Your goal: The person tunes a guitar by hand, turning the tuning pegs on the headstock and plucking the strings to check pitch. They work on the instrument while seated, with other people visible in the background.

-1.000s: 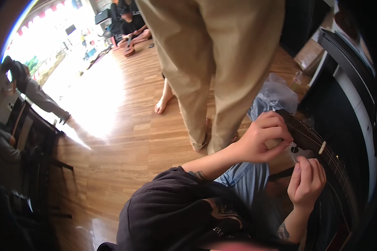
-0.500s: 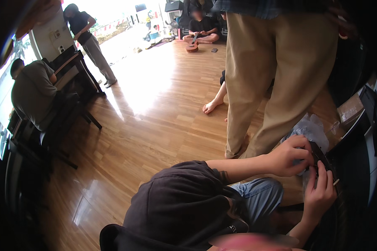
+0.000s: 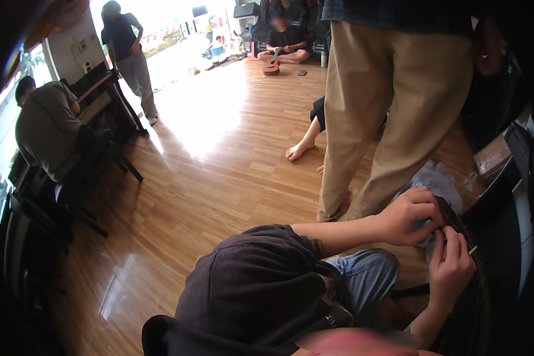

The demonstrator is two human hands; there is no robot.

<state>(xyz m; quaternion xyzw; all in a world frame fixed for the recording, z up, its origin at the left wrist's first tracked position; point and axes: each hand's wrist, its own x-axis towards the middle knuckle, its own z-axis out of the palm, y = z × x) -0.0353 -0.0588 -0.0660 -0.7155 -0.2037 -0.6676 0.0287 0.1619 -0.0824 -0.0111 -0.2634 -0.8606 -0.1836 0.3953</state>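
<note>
My left hand (image 3: 406,218) reaches across from the left, its fingers bent into a pinch. My right hand (image 3: 452,261) is just below it, fingertips curled together and close to the left fingertips. What lies between the fingers is too small or hidden to tell. Both hands are at a long dark object (image 3: 460,218) with a curved edge and fine lines along it. Its kind I cannot make out. A short pale stick-like piece (image 3: 473,250) shows beside the right fingers.
A person in beige trousers (image 3: 391,107) stands close in front, beside a clear plastic bag (image 3: 436,181). A cardboard box (image 3: 492,157) is at the right. Someone sits at a piano (image 3: 98,98) on the left. A ukulele (image 3: 271,67) lies on the wooden floor (image 3: 219,184) before a seated person.
The dark object has turned, showing less of its flat face above my hands. My hands have shifted only slightly. At the back left, a standing person has straightened and turned.
</note>
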